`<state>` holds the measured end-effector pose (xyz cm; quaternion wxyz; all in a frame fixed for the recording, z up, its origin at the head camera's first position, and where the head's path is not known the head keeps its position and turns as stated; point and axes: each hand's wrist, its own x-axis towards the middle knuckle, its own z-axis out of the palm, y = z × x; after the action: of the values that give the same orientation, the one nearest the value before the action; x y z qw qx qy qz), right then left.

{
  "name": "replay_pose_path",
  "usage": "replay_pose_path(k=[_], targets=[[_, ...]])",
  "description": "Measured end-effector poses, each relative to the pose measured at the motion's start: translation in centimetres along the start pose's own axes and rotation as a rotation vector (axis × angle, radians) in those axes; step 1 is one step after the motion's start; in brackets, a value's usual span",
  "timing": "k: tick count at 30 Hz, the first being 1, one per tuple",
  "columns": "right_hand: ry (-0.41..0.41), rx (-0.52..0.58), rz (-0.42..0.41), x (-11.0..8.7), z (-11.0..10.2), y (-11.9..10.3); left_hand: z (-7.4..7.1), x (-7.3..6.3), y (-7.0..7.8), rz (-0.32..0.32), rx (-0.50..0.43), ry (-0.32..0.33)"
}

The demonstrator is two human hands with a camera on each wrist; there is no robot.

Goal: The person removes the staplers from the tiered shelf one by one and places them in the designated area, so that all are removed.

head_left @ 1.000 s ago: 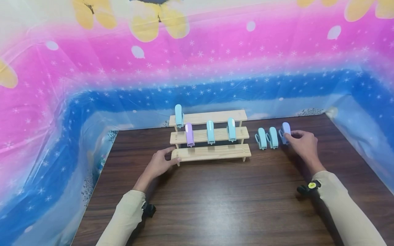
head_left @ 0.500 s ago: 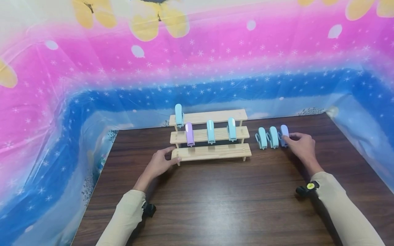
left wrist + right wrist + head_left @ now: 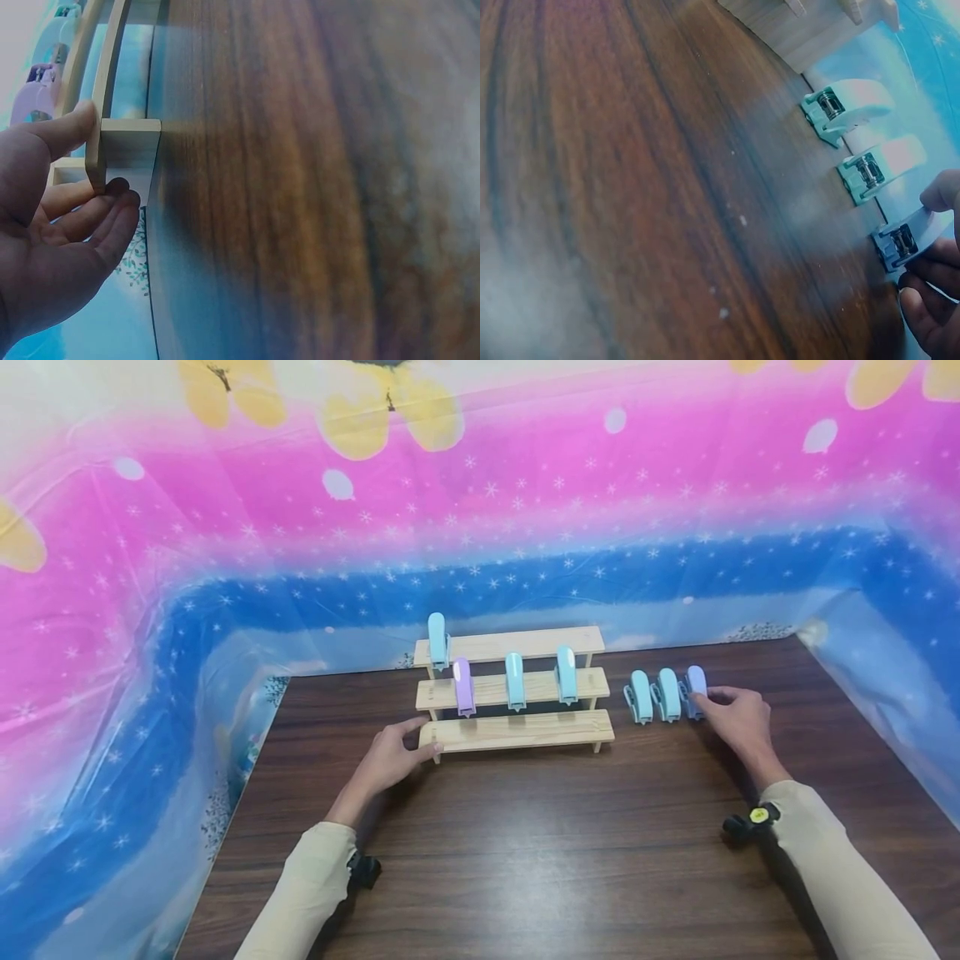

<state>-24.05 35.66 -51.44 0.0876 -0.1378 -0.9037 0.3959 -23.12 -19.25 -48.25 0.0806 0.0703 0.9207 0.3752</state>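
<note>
At the left end of a three-step wooden rack [image 3: 517, 732], my left hand [image 3: 388, 762] grips the lowest step, thumb on top and fingers underneath. A light blue stapler [image 3: 438, 642] stands on the top step. The middle step carries a purple stapler [image 3: 463, 687] and two more light blue staplers, one at the centre [image 3: 514, 680] and one at the right [image 3: 566, 674]. Right of the rack, my right hand [image 3: 741, 720] holds a periwinkle stapler [image 3: 904, 241] by its side. Beside it on the table stand two mint staplers [image 3: 881, 166], in a row.
The brown wood-grain table [image 3: 525, 860] extends in front of the rack and to both sides. A patterned pink and blue cloth [image 3: 480, 518] hangs behind the table and along its sides. The rack's lowest step holds no stapler.
My right hand has shifted the periwinkle stapler slightly left and toward me, closer to the two mint staplers. My left hand keeps its place on the rack.
</note>
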Motion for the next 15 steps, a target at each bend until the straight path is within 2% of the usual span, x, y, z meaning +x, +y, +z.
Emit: replay_pose_path(k=[5,8,15], targets=[[-0.007,0.008,-0.002,-0.1,-0.5,-0.1,0.0,0.0,0.0,-0.002,-0.001,0.000],[0.021,0.015,-0.021,-0.1,-0.9,-0.5,0.0,0.0,0.0,-0.002,0.002,-0.005],[0.089,0.039,-0.099,-0.4,-2.1,-3.0,0.0,0.0,0.0,-0.001,0.002,-0.004]])
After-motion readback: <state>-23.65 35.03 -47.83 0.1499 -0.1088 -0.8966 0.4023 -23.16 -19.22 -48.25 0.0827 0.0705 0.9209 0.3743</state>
